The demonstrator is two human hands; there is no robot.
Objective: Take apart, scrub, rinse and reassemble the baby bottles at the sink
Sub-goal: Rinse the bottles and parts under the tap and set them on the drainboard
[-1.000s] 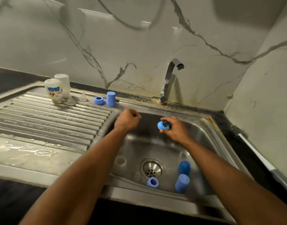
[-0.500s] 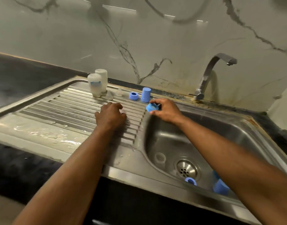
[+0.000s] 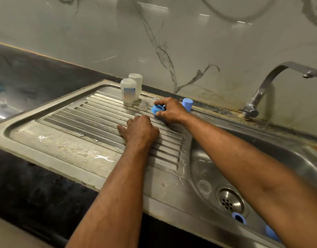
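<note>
- Two upturned bottles [image 3: 128, 92] are standing at the draining board's [image 3: 68, 120] far edge.
- Left hand [image 3: 138, 130] is resting flat, holding nothing.
- Right hand [image 3: 169, 110] is pinching a blue ring [image 3: 157, 108], setting it beside a blue cap [image 3: 187, 104]; wet ridges could be letting it slide.
- Another ring [image 3: 238, 217] is lying by the drain [image 3: 230, 200].

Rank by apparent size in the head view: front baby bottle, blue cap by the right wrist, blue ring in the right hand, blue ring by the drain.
1. front baby bottle
2. blue cap
3. held blue ring and ring by the drain: look alike; the drain one is nearer the camera, so unranked.
</note>
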